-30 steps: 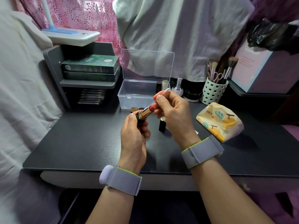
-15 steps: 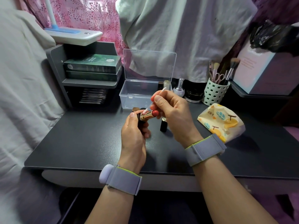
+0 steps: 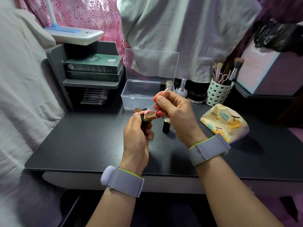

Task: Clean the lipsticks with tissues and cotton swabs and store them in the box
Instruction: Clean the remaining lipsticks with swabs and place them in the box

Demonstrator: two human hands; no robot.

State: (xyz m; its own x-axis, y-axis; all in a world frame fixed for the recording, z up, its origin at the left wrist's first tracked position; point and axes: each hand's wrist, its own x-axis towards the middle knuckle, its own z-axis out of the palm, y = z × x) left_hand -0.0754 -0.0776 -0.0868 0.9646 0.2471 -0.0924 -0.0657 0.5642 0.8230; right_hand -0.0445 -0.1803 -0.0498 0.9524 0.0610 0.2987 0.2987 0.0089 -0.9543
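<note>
My left hand [image 3: 136,138] grips an open lipstick [image 3: 153,115] with a black base, gold collar and red bullet pointing right. My right hand [image 3: 176,115] pinches a white cotton swab [image 3: 158,100]; its lower tip touches the gold collar. A black lipstick cap [image 3: 166,125] stands on the table under my right hand. Behind my hands sits the clear plastic box [image 3: 141,94] with its lid up. Two more lipstick tops [image 3: 138,110] show just behind my left fingers. The patterned tissue pack [image 3: 223,122] lies at the right.
A grey shelf [image 3: 88,82] with green boxes stands at the back left under a white lamp [image 3: 73,34]. Small bottles [image 3: 182,89], a black jar [image 3: 196,95] and a perforated brush holder [image 3: 217,92] line the back right. The black tabletop [image 3: 82,141] extends left.
The swab's lower tip has slid from the red bullet down to the gold collar. The lipstick has tilted flatter, its bullet now pointing right. Both hands stay in place.
</note>
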